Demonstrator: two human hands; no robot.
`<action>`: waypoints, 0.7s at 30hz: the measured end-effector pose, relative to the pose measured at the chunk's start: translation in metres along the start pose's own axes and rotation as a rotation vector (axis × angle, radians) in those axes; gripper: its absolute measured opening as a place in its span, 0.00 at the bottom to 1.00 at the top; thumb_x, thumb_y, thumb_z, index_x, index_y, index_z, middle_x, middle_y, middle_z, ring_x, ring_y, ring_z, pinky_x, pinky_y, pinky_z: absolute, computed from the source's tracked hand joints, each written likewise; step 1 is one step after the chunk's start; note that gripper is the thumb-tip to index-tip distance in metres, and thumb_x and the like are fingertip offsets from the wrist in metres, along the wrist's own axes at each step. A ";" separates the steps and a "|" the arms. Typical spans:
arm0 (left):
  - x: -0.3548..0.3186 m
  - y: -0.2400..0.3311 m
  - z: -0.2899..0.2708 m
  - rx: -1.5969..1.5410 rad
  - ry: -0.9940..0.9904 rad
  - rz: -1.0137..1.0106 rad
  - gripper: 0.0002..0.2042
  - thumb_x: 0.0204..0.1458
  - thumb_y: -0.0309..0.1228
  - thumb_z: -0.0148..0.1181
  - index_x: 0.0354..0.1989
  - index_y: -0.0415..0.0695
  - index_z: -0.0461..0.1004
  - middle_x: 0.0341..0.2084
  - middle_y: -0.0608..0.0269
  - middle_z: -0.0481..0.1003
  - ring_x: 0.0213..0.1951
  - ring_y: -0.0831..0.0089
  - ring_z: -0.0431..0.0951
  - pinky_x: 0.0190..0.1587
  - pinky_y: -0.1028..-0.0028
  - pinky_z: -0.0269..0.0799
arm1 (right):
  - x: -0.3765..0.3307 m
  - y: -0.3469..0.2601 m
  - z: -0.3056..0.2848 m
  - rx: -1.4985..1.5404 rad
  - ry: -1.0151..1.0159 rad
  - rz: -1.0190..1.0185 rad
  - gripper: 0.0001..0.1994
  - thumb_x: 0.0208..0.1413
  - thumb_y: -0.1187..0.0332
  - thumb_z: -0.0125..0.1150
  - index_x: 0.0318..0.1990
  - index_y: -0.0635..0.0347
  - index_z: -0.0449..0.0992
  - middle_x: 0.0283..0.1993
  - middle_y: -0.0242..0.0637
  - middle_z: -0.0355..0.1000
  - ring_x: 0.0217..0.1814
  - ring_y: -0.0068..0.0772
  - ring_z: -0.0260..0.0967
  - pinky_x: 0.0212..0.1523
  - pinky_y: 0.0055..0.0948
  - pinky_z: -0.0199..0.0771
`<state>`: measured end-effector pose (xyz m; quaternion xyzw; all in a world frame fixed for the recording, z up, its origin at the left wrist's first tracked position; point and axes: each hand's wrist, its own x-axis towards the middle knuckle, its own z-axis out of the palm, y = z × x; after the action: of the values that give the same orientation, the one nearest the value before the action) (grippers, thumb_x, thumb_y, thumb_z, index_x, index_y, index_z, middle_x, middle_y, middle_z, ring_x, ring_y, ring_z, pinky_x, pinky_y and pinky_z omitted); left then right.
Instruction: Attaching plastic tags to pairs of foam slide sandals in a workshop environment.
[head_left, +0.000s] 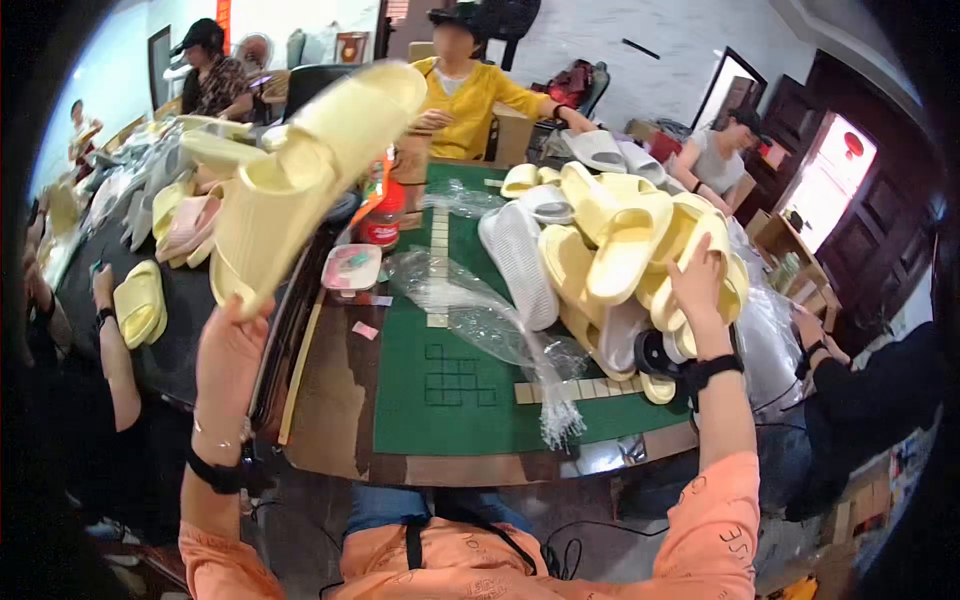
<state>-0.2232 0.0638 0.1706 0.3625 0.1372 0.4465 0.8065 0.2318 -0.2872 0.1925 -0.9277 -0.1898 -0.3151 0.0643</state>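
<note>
A worker in an orange top lifts a pale yellow slipper (265,225) above the left side of a desk (325,385). The person's left hand (232,345) has its fingers closed on the slipper's lower end, the rest slanting up and away to the right; whether a second is nested with it cannot be made out.

Across the desk, the right hand (700,285) lies on the near right side of a heap of slippers (625,250), its fingers partly spread over a yellow one. Whether they grip it or merely rest there cannot be told.

Judging by what shows, the sorting or packing is well short of finished: the heap, mostly yellow with some white and grey, lies loose, and no slipper can be made out inside the clear plastic wrap (480,310) stretched across the green mat (410,420). One slipper is up in hand; many are left.

A red bottle (380,215) and a small plastic tub (352,268) stand near the raised slipper. On the dark table (195,345) at left, more slippers await handling, among them a yellow pair (140,303) beside a co-worker's hand (102,287).
</note>
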 end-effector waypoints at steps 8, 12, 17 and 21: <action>-0.070 -0.067 0.018 0.156 -0.078 -0.275 0.12 0.54 0.29 0.44 0.44 0.36 0.63 0.34 0.58 0.71 0.30 0.73 0.73 0.31 0.80 0.68 | 0.036 0.024 -0.024 -0.209 0.146 -0.063 0.33 0.48 0.69 0.47 0.62 0.60 0.42 0.60 0.52 0.50 0.65 0.52 0.41 0.58 0.45 0.49; -0.082 -0.076 0.011 0.187 -0.063 -0.322 0.12 0.54 0.29 0.44 0.45 0.37 0.62 0.34 0.57 0.72 0.31 0.73 0.73 0.31 0.79 0.68 | 0.056 0.039 -0.002 -0.031 -0.322 0.157 0.28 0.48 0.72 0.43 0.60 0.53 0.50 0.60 0.54 0.49 0.63 0.47 0.48 0.57 0.48 0.52; -0.077 -0.090 0.011 0.119 -0.123 -0.373 0.12 0.55 0.28 0.43 0.45 0.37 0.62 0.37 0.56 0.71 0.33 0.71 0.74 0.32 0.77 0.68 | 0.056 0.105 -0.007 0.253 -0.195 -0.167 0.38 0.38 0.71 0.59 0.61 0.53 0.50 0.39 0.57 0.68 0.44 0.56 0.65 0.46 0.41 0.64; -0.075 -0.097 0.013 0.134 -0.116 -0.412 0.11 0.55 0.29 0.44 0.43 0.37 0.63 0.35 0.57 0.72 0.34 0.71 0.74 0.32 0.77 0.68 | 0.042 0.128 -0.017 0.152 -0.217 -0.178 0.37 0.36 0.71 0.57 0.60 0.55 0.53 0.48 0.53 0.64 0.47 0.48 0.64 0.48 0.34 0.63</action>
<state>-0.1980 -0.0362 0.1030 0.4049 0.1909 0.2407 0.8612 0.3029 -0.3958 0.2312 -0.9282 -0.3004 -0.2024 0.0853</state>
